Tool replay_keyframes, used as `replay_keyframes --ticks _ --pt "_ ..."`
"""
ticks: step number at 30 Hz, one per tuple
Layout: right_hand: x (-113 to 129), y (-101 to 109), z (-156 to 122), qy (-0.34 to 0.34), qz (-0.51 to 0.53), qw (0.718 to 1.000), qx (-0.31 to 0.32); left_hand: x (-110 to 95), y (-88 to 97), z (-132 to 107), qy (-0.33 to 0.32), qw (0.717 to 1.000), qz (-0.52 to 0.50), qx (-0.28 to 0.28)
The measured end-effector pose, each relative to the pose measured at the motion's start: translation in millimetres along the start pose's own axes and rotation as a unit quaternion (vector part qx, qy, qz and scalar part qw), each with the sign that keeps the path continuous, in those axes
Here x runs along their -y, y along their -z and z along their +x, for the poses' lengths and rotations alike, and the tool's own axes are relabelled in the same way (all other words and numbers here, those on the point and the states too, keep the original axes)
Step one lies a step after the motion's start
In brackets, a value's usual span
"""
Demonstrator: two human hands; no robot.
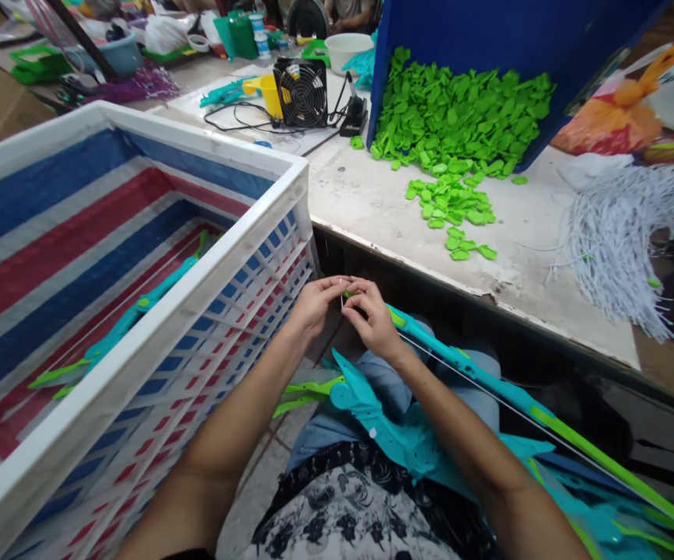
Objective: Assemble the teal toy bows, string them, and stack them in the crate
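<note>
A teal and green toy bow [476, 369] lies slantwise across the lap, with a white string [447, 364] running along its limb. At the limb's far tip my left hand [312, 305] is closed, its fingertips pinching the end of the white string. My right hand [373, 315] is closed around the same spot, thumb and fingers pinched on the string beside the green tip. The fingers partly hide the tip. Under my right forearm is the bow's teal grip [371, 412].
To the left stands a white plastic crate [197, 272] with a striped liner and another toy bow [138, 307] inside. Green plastic pieces [459, 117] spill from a blue bin [430, 31] onto the worktable [365, 210]. White strings [622, 241] lie at right; a small fan [302, 93] stands behind.
</note>
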State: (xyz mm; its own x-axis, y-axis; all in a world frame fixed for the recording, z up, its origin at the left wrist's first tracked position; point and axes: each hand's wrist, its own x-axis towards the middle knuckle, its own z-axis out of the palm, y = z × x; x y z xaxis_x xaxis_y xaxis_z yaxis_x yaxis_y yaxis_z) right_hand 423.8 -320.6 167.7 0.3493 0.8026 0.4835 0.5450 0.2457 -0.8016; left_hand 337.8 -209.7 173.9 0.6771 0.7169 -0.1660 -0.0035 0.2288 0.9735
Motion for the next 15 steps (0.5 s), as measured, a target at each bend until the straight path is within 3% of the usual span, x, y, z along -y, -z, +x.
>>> replay_keyframes --ticks 2,5,7,10,15 --pt "-11 -8 -8 -0.029 0.008 0.999 -0.042 -7 7.5 2 -0.081 0.986 0.145 -0.030" --pt "-23 -15 -7 -0.058 0.024 0.994 -0.084 -12 9.1 -4 -0.175 0.936 0.293 -0.085" --pt "-24 -18 -5 -0.076 0.040 0.990 -0.108 -11 2.3 -9 -0.158 0.951 0.245 -0.103" --pt "-20 -19 0 -0.118 0.071 0.978 -0.158 -6 -9.8 -11 -0.070 0.991 0.067 -0.094" --pt "-12 -16 14 -0.133 0.071 0.967 -0.205 -7 -7.2 -9 0.032 0.997 -0.059 -0.034"
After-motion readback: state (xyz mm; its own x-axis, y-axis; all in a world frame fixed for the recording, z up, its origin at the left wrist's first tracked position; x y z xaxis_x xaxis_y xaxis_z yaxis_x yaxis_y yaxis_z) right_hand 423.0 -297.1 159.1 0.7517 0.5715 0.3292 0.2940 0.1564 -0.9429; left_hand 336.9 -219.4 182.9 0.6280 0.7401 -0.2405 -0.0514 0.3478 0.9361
